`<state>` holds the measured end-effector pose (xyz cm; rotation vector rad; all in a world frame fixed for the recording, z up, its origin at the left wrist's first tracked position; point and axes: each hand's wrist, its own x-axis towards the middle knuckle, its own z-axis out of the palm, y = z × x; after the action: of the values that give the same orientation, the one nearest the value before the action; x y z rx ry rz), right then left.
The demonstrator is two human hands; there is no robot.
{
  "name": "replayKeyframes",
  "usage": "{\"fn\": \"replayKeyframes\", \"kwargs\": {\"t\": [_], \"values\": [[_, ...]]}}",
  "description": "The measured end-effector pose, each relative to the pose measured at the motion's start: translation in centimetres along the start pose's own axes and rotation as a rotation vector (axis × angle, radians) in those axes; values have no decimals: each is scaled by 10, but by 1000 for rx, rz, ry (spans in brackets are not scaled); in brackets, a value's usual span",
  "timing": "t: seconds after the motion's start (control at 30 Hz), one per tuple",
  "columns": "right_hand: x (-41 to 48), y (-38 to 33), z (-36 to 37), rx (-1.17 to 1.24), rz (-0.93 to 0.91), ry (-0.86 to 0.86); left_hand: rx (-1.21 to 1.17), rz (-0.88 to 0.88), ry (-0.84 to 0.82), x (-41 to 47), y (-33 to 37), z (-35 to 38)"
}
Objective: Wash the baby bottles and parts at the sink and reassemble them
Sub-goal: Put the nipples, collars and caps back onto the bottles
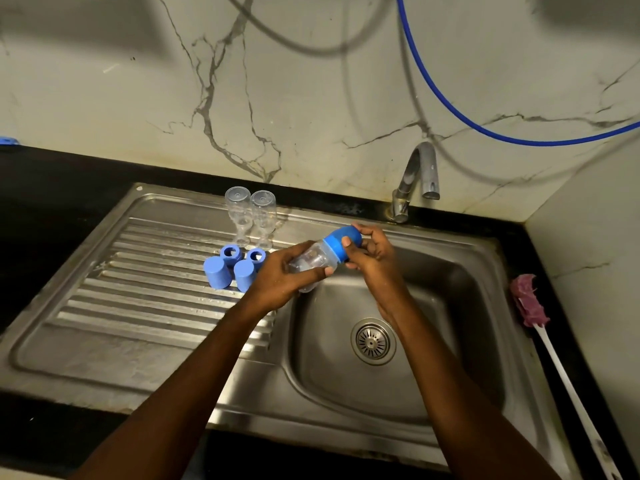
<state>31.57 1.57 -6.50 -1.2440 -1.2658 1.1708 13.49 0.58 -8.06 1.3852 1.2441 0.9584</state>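
Observation:
I hold a clear baby bottle (pixel 313 261) tilted over the left edge of the sink basin (pixel 433 306). My left hand (pixel 277 277) grips its clear body from below. My right hand (pixel 370 252) curls round the blue cap and collar (pixel 337 239) at its upper end. On the ribbed draining board (pixel 138 299) two clear bottle bodies (pixel 251 216) stand upside down side by side. In front of them sit two blue collar rings (pixel 231 253) and two blue caps (pixel 217 272), close together.
The steel tap (pixel 417 180) stands at the back of the basin with no water running. A pink-headed bottle brush (pixel 530 303) with a white handle lies on the black counter at the right. A blue hose (pixel 450 109) hangs across the marble wall. The drain (pixel 373 341) is open.

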Motion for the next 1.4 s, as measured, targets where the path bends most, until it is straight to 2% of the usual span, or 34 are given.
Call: {"fn": "replayKeyframes", "kwargs": {"t": [0.13,0.23,0.4,0.53,0.7,0.87,1.23,1.3,1.4], "values": [[12,1,14,130,8,41,248,62,9,17,5,-12],[34,2,18,-1,-38,100,483,71,80,25,8,-27],[84,13,35,-288,-95,125,609,108,213,32,5,-63],[117,32,57,-446,-128,125,649,60,235,40,8,-88],[132,46,75,-487,-157,66,642,-33,254,51,0,-111],[135,44,80,-516,-172,44,676,-118,221,55,-8,-121],[130,48,78,-521,-71,33,811,-205,77,60,-16,-136],[122,49,80,-504,-102,97,849,-197,59,63,-16,-138],[98,52,90,-491,-177,294,892,-183,51,70,-15,-140]]}}
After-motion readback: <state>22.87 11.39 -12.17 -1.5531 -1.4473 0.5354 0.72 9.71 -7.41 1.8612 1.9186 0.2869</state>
